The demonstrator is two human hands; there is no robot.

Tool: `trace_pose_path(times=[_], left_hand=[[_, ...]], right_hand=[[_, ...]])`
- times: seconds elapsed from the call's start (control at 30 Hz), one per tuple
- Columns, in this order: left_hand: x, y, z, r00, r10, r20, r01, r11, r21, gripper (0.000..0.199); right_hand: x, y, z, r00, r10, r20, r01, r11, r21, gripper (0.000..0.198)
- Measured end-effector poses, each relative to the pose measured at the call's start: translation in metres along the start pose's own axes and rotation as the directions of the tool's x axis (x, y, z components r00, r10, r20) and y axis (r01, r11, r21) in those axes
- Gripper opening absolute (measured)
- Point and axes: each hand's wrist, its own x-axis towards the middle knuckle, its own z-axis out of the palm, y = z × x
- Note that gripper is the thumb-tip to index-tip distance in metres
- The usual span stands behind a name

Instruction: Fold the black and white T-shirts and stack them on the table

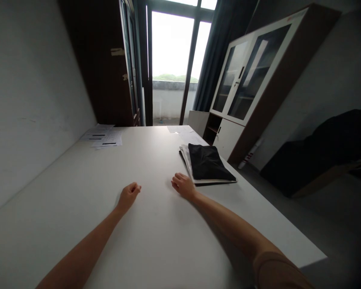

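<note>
My left hand [129,196] rests on the white table as a loose fist, with nothing visible in it. To its right, my right hand [183,185] lies on the tabletop with its fingers curled in, and no object shows in them. Just beyond my right hand is a flat stack of folded cloth-like pieces. A black piece [209,162] lies on top, a white piece [186,158] shows below it, and another dark edge sticks out at the bottom. The right hand is close to the stack's near left corner; whether they touch, I cannot tell.
The white table [147,233] runs along the left wall. Printed papers [108,138] lie at its far left, and a pale sheet [180,130] at its far end. Beyond stand a glass-door cabinet [240,96], a dark cabinet [105,80] and a window [173,48]. A dark covered shape [313,148] is at right.
</note>
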Motion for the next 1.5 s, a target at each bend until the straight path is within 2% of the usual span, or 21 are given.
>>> trace_pose_path(times=[0.07, 0.2, 0.3, 0.4, 0.5, 0.57, 0.7, 0.83, 1.0, 1.07, 1.23, 1.37, 1.5], left_hand=[[0.002, -0.004, 0.001, 0.999, 0.044, -0.025, -0.039, 0.985, 0.171, 0.039], [0.020, -0.007, 0.001, 0.995, 0.099, -0.030, -0.073, 0.877, 0.475, 0.035], [0.037, -0.003, 0.003, 0.993, 0.118, 0.003, -0.101, 0.834, 0.542, 0.034], [0.043, 0.002, 0.004, 0.983, 0.173, 0.059, -0.176, 0.801, 0.572, 0.027], [0.038, 0.003, -0.001, 0.943, 0.297, 0.151, -0.325, 0.724, 0.609, 0.013], [0.034, -0.001, -0.006, 0.911, 0.341, 0.233, -0.408, 0.652, 0.639, 0.024], [0.032, -0.011, -0.013, 0.913, 0.278, 0.300, -0.408, 0.568, 0.715, 0.050], [0.032, -0.012, -0.012, 0.928, 0.233, 0.292, -0.372, 0.521, 0.768, 0.057], [0.030, -0.008, -0.010, 0.924, 0.251, 0.290, -0.378, 0.468, 0.799, 0.062], [0.030, -0.011, -0.010, 0.927, 0.211, 0.310, -0.374, 0.471, 0.799, 0.066], [0.031, -0.025, -0.009, 0.911, -0.012, 0.412, -0.351, 0.500, 0.792, 0.070], [0.032, -0.027, -0.008, 0.907, -0.035, 0.419, -0.349, 0.494, 0.796, 0.071], [0.031, -0.025, -0.008, 0.911, -0.034, 0.412, -0.342, 0.497, 0.797, 0.070]], right_hand=[[0.011, -0.011, 0.011, 0.999, -0.011, 0.040, 0.011, 1.000, -0.001, 0.021], [0.040, -0.034, 0.026, 0.992, 0.002, 0.125, -0.007, 0.999, 0.042, 0.017], [0.055, -0.049, 0.030, 0.992, 0.000, 0.128, -0.011, 0.996, 0.087, 0.021], [0.056, -0.050, 0.033, 0.998, 0.017, 0.055, -0.024, 0.990, 0.142, 0.025], [0.048, -0.040, 0.036, 1.000, -0.012, 0.028, 0.006, 0.979, 0.204, 0.031], [0.042, -0.033, 0.038, 0.997, -0.052, 0.063, 0.037, 0.974, 0.222, 0.048], [0.038, -0.030, 0.038, 0.982, -0.074, 0.172, 0.035, 0.974, 0.224, 0.072], [0.039, -0.038, 0.032, 0.961, -0.109, 0.253, 0.053, 0.975, 0.218, 0.077], [0.041, -0.039, 0.024, 0.961, -0.128, 0.243, 0.083, 0.978, 0.189, 0.080], [0.041, -0.036, 0.024, 0.959, -0.119, 0.259, 0.071, 0.980, 0.188, 0.081], [0.038, -0.030, 0.032, 0.915, -0.098, 0.391, 0.006, 0.973, 0.230, 0.083], [0.038, -0.029, 0.035, 0.904, -0.091, 0.419, -0.013, 0.971, 0.238, 0.084], [0.038, -0.030, 0.033, 0.911, -0.081, 0.404, -0.015, 0.973, 0.231, 0.079]])
